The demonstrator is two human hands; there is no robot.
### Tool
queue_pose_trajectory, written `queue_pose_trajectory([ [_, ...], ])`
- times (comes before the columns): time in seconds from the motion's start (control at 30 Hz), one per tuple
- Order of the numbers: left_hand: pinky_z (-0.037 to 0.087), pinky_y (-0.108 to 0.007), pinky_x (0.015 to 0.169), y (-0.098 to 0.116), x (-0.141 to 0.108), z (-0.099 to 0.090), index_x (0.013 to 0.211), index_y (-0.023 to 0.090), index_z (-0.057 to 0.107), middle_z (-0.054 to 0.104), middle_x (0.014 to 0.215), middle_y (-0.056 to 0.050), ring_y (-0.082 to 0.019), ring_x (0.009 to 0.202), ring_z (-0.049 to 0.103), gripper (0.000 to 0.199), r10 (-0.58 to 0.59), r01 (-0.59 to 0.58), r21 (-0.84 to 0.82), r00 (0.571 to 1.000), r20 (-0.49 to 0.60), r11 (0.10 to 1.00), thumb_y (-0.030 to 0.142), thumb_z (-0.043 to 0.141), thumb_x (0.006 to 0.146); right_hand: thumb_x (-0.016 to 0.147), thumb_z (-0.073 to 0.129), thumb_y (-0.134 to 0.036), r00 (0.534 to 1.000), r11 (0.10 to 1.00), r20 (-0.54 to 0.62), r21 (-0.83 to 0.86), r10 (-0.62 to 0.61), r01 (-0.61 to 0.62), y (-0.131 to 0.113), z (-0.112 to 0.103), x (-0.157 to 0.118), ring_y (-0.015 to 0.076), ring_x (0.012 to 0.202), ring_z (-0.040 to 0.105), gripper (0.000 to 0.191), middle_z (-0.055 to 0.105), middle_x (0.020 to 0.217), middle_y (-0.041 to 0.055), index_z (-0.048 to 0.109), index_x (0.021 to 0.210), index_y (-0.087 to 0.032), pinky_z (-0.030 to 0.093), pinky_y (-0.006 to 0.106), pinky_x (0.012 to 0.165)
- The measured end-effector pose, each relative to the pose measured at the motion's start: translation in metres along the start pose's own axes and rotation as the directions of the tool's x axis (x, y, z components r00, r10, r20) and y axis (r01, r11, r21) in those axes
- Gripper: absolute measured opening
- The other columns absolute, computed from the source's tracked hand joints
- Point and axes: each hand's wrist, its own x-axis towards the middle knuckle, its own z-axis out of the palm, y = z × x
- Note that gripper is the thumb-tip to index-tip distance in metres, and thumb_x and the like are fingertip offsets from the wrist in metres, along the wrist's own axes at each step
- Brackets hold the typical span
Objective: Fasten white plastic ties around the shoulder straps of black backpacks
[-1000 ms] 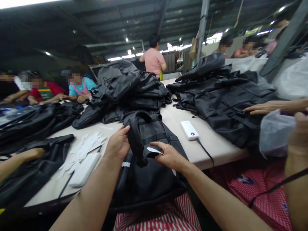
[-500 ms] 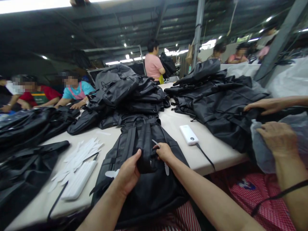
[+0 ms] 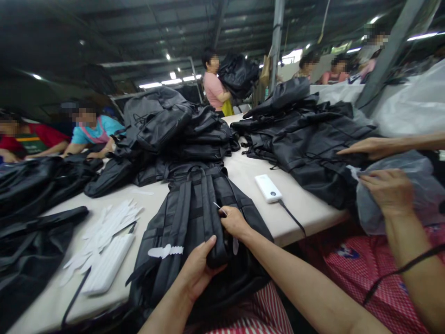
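A black backpack (image 3: pixel 163 218) lies on the table in front of me with its shoulder straps upward. My left hand (image 3: pixel 201 266) is closed around the lower part of the right-hand shoulder strap (image 3: pixel 209 213), thumb on top. My right hand (image 3: pixel 236 224) pinches a thin white strip (image 3: pixel 219 208) at that strap's outer edge. Part of a white piece (image 3: pixel 235 246) shows below my right hand. Around the left-hand strap sits another white strip (image 3: pixel 166 251), with one rounded end and one wavy end. My hand and the strap hide where the pinched strip runs underneath.
Loose white strips (image 3: pixel 104 227) and a white ridged bundle (image 3: pixel 109 264) lie at left. A white power bank (image 3: pixel 267 188) with a black cable is at right. Black bags are heaped behind (image 3: pixel 163 125) and at right (image 3: pixel 302 139). A co-worker's hands (image 3: pixel 389 188) hold a translucent plastic bag.
My left hand has moved down and right along the strap, uncovering more of the left-hand white strip. My right hand still pinches its strip. The view has shifted slightly right.
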Motion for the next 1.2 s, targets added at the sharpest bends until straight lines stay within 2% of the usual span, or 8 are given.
queue_pose_trajectory([
  [0.07, 0.052, -0.03, 0.059, -0.001, 0.002, -0.002, 0.09, 0.014, 0.061, 0.067, 0.081, -0.005, -0.015, 0.069, 0.061, 0.025, 0.013, -0.013, 0.025, 1.0, 0.005, 1.0, 0.031, 0.066, 0.072, 0.06, 0.045, -0.003, 0.999, 0.999, -0.001, 0.002, 0.039, -0.039, 0.0, -0.001, 0.001, 0.0087, 0.046, 0.051, 0.029, 0.057, 0.063, -0.0024, 0.061, 0.08, -0.016, 0.038, 0.016, 0.041],
  [0.27, 0.048, -0.024, 0.05, 0.002, 0.002, 0.0, 0.088, 0.018, 0.058, 0.064, 0.069, 0.001, -0.011, 0.056, 0.058, 0.024, 0.002, -0.002, 0.06, 1.0, 0.0, 0.998, 0.028, 0.07, 0.069, 0.057, 0.044, -0.001, 0.997, 0.999, 0.063, 0.0, 0.041, -0.041, 0.002, -0.003, 0.003, 0.0098, 0.042, 0.05, 0.02, 0.051, 0.052, -0.0041, 0.055, 0.064, -0.016, 0.038, 0.017, 0.039],
  [0.47, 0.05, -0.024, 0.052, 0.007, 0.002, -0.003, 0.086, 0.013, 0.062, 0.067, 0.068, -0.003, -0.012, 0.055, 0.061, 0.02, -0.078, 0.077, 0.018, 0.994, 0.077, 0.997, 0.019, 0.069, 0.068, 0.059, 0.043, -0.001, 0.999, 0.999, 0.015, -0.007, 0.047, -0.047, 0.003, -0.001, 0.004, 0.0089, 0.042, 0.051, 0.025, 0.054, 0.058, -0.0039, 0.056, 0.073, -0.017, 0.038, 0.017, 0.04],
  [0.67, 0.053, -0.026, 0.063, 0.004, 0.007, -0.016, 0.09, 0.009, 0.063, 0.07, 0.08, -0.009, -0.015, 0.069, 0.065, 0.021, -0.087, 0.091, -0.043, 0.993, 0.079, 0.995, 0.016, 0.067, 0.071, 0.059, 0.05, -0.002, 0.985, 0.996, 0.158, 0.032, 0.074, -0.08, -0.005, -0.014, 0.004, 0.0071, 0.04, 0.052, 0.023, 0.058, 0.061, -0.0037, 0.059, 0.075, -0.015, 0.037, 0.016, 0.041],
  [0.77, 0.053, -0.026, 0.062, 0.006, 0.008, -0.021, 0.088, 0.007, 0.064, 0.07, 0.08, -0.01, -0.016, 0.068, 0.065, 0.02, -0.101, 0.103, -0.047, 0.994, 0.042, 0.994, 0.015, 0.068, 0.07, 0.065, 0.053, -0.01, 0.995, 0.995, 0.055, 0.042, 0.088, -0.09, -0.014, -0.032, -0.001, 0.0045, 0.038, 0.049, 0.017, 0.06, 0.067, -0.0024, 0.06, 0.08, -0.015, 0.035, 0.016, 0.039],
  [0.87, 0.053, -0.025, 0.057, 0.012, 0.005, -0.021, 0.087, 0.006, 0.064, 0.07, 0.079, -0.01, -0.015, 0.065, 0.065, 0.018, -0.132, 0.133, -0.062, 0.991, 0.027, 0.989, 0.014, 0.066, 0.071, 0.075, 0.049, -0.021, 0.987, 0.986, -0.009, 0.06, 0.159, -0.158, -0.023, -0.042, -0.016, 0.0044, 0.032, 0.043, 0.013, 0.057, 0.057, -0.002, 0.06, 0.074, -0.013, 0.03, 0.017, 0.035],
  [1.07, 0.051, -0.025, 0.047, 0.021, 0.0, -0.019, 0.085, 0.006, 0.063, 0.07, 0.073, -0.008, -0.015, 0.057, 0.064, 0.013, -0.193, 0.198, -0.143, 0.98, 0.051, 0.97, 0.015, 0.058, 0.077, 0.083, 0.044, -0.028, 0.919, 0.905, 0.195, 0.194, 0.342, -0.378, -0.026, -0.018, -0.042, 0.0034, 0.03, 0.043, 0.022, 0.064, 0.069, 0.0042, 0.058, 0.077, -0.011, 0.024, 0.017, 0.031],
  [1.2, 0.05, -0.025, 0.045, 0.021, -0.001, -0.021, 0.085, 0.007, 0.062, 0.069, 0.07, -0.008, -0.016, 0.057, 0.064, 0.013, -0.176, 0.19, -0.194, 0.98, 0.09, 0.962, 0.017, 0.054, 0.08, 0.086, 0.042, -0.024, 0.892, 0.784, 0.178, 0.428, 0.415, -0.45, -0.024, 0.001, -0.04, 0.0024, 0.032, 0.044, 0.018, 0.063, 0.075, 0.0044, 0.053, 0.079, -0.011, 0.017, 0.016, 0.029],
])
